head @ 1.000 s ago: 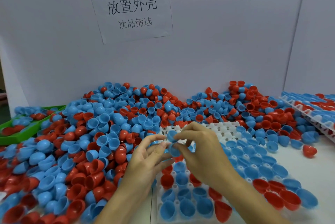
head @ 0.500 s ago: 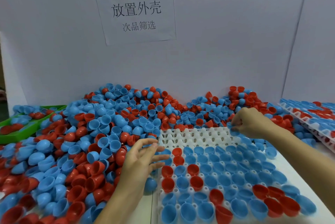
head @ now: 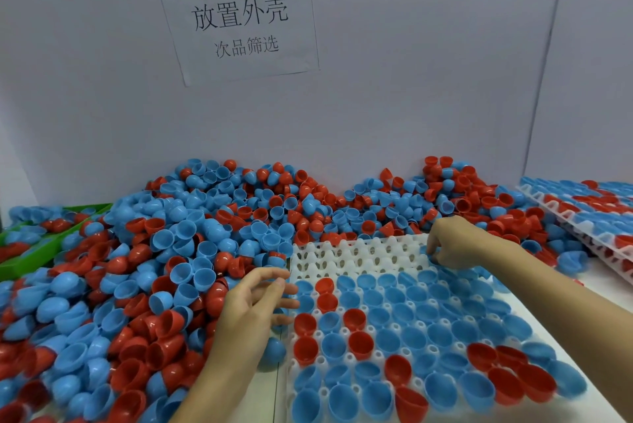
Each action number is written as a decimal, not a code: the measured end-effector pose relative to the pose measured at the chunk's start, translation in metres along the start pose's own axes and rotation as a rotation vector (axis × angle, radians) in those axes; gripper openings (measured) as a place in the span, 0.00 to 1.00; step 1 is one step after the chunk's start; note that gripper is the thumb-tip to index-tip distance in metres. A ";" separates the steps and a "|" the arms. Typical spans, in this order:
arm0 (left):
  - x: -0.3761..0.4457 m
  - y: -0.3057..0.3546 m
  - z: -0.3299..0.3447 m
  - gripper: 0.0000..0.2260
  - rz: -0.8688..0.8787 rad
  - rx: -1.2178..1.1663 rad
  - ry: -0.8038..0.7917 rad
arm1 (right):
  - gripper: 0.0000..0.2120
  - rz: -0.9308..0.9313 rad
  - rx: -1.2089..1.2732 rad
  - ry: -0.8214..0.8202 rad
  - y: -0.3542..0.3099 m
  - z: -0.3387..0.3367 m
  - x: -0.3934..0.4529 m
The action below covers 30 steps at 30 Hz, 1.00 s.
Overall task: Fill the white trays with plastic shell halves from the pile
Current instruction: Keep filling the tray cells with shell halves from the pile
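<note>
A white tray [head: 356, 256] lies in front of me, its near rows filled with blue and red shell halves and its far rows bare. The pile of shell halves [head: 205, 234] spreads to the left and behind it. My right hand [head: 459, 244] rests at the far right end of the bare rows, fingertips pinched on a blue shell half [head: 425, 249] that touches the tray. My left hand [head: 253, 306] hovers at the tray's left edge with fingers spread and nothing in it.
A stack of filled white trays [head: 582, 217] sits at the far right. A green bin [head: 44, 251] with shells stands at the far left. A white wall with a paper sign [head: 239, 22] closes the back. Loose shells lie around the tray's right side.
My right hand left my left hand, swung out to the far right of the tray, and has now come down onto the bare rows. The left hand opened and stayed by the tray's left edge.
</note>
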<state>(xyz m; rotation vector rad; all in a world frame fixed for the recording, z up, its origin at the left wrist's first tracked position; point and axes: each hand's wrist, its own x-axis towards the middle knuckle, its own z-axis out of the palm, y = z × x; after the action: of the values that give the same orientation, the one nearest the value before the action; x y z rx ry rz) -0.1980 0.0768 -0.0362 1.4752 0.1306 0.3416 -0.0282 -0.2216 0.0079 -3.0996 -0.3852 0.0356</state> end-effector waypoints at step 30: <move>-0.015 -0.002 0.002 0.12 0.258 0.984 -0.128 | 0.12 0.434 0.865 0.277 0.039 0.045 -0.147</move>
<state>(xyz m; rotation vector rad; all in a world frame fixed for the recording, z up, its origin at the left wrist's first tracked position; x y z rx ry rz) -0.2115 0.0703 -0.0402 2.4951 -0.0058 0.4125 -0.1622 -0.2949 -0.0353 -2.2240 0.2599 -0.1716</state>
